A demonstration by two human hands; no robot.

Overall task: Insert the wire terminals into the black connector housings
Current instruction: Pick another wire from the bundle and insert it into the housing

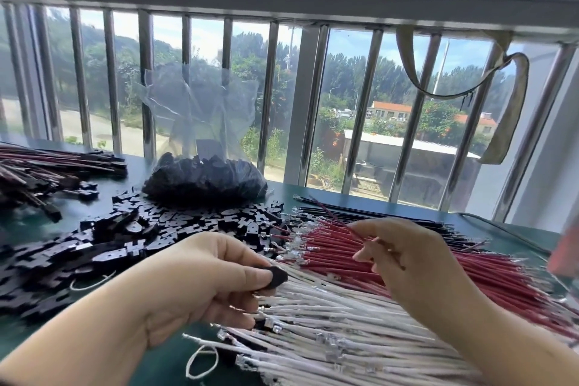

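Head view: two bare hands over heaped wires and housings.

Left hand [200, 279] palm-down, thumb and fingers pinching one black connector housing [275, 276] above white wires [344, 323]. Right hand [416, 263] raised, fingertips pinching one red wire [341, 219] over the red wires [407, 263]. Loose housings [125, 238] too many to count, plus one bagful [205, 178].

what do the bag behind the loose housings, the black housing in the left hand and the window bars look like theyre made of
Bag: thin clear plastic film, glossy and creased; the bars show through it.
Black housing, pinched by the left hand: probably moulded plastic, with a dull sheen on its flat face.
Window bars: apparently polished metal, perhaps stainless steel, with bright streaks running down them.
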